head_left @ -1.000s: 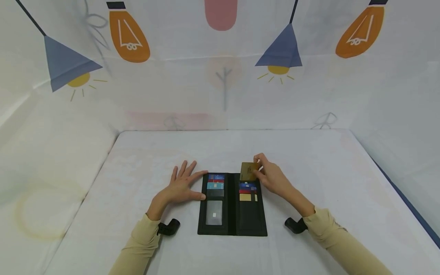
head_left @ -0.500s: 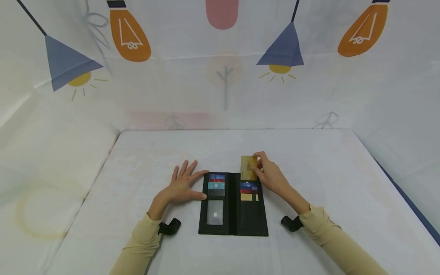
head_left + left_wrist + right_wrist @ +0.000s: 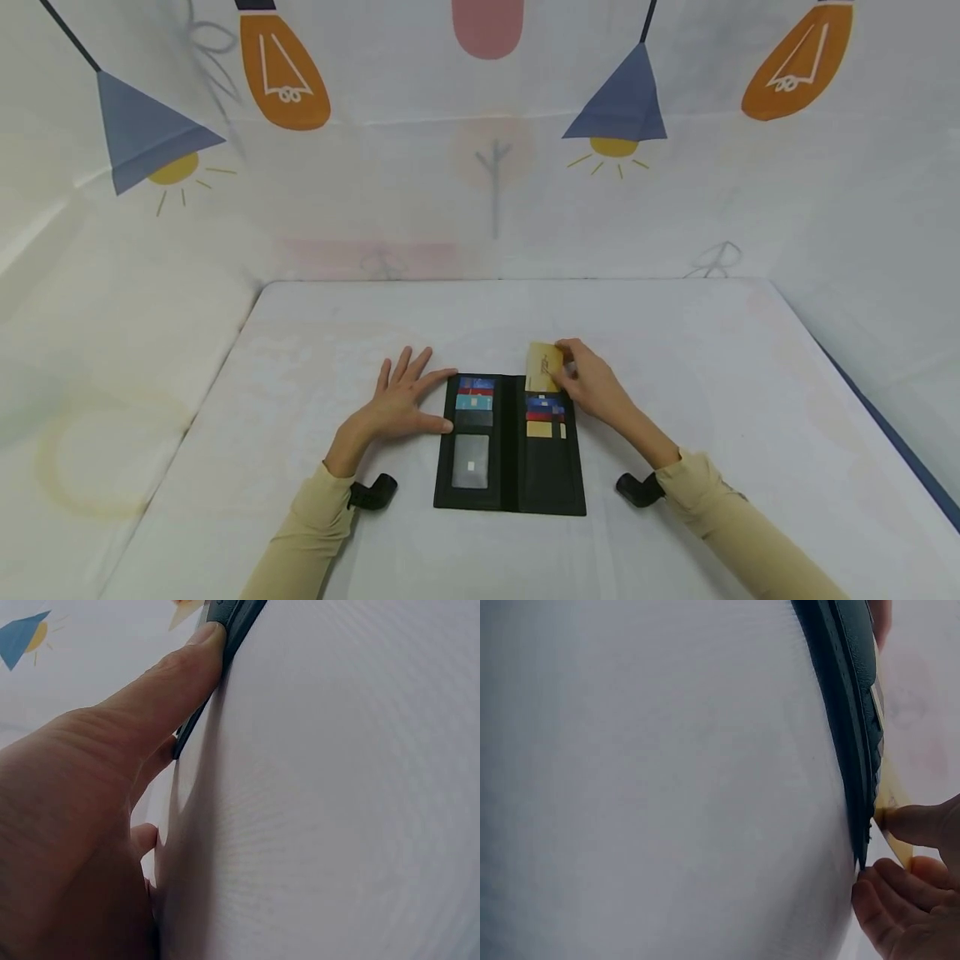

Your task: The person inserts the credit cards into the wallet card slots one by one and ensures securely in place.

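A black bifold wallet (image 3: 552, 475) lies spread flat on the white table, with cards in slots on both halves. My right hand (image 3: 596, 385) pinches a gold card (image 3: 542, 367) between thumb and fingers at the top of the right half. The card's lower edge meets the top slot; in the right wrist view the gold card (image 3: 894, 796) tilts up off the wallet's edge. My left hand (image 3: 393, 408) has its fingers spread, with thumb and index fingertip resting on the wallet's left edge. In the left wrist view the thumb (image 3: 176, 679) presses on that edge.
Blue, red and teal cards (image 3: 474, 402) fill the left slots, above a clear window (image 3: 470, 461). Black wrist cameras (image 3: 375, 492) sit on both sleeves. The white table (image 3: 637, 317) ends at a printed fabric wall (image 3: 390, 183) behind, with more fabric at the sides.
My right hand has drawn the gold card upward from the top right slot, then tilted it slightly, so its face looks lighter. The left hand has stayed on the wallet's edge.
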The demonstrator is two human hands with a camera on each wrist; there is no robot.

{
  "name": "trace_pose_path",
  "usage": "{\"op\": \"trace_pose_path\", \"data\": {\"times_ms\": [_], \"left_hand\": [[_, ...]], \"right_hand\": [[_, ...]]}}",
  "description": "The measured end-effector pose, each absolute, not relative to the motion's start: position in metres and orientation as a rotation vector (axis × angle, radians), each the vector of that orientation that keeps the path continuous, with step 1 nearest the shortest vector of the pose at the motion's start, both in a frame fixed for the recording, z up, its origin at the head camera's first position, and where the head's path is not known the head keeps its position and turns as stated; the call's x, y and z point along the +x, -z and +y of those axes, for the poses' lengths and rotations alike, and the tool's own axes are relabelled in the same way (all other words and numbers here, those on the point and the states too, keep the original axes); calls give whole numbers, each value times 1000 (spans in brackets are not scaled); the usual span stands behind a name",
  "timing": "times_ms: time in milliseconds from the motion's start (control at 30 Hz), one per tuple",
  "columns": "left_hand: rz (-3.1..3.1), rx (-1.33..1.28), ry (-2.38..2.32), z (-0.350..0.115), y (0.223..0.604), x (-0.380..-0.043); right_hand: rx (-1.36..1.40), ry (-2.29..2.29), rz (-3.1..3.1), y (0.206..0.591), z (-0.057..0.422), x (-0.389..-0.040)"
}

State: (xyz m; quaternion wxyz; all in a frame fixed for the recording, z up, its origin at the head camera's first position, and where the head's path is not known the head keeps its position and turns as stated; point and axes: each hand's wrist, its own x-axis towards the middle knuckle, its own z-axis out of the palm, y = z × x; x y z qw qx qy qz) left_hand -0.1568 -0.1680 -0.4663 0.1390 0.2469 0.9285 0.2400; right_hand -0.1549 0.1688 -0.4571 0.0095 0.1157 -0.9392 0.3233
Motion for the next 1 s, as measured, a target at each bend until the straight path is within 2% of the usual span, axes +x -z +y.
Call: {"op": "trace_pose_path", "data": {"times_ms": [367, 633, 1000], "left_hand": [[2686, 712, -704, -167, 466, -157], [2683, 698, -711, -168, 465, -157], [2682, 699, -718, -168, 464, -156]], "right_hand": [[498, -972, -2980, 457, 172, -153], [619, -1112, -3020, 453, 182, -151], [656, -1175, -3164, 449, 185, -146]]}}
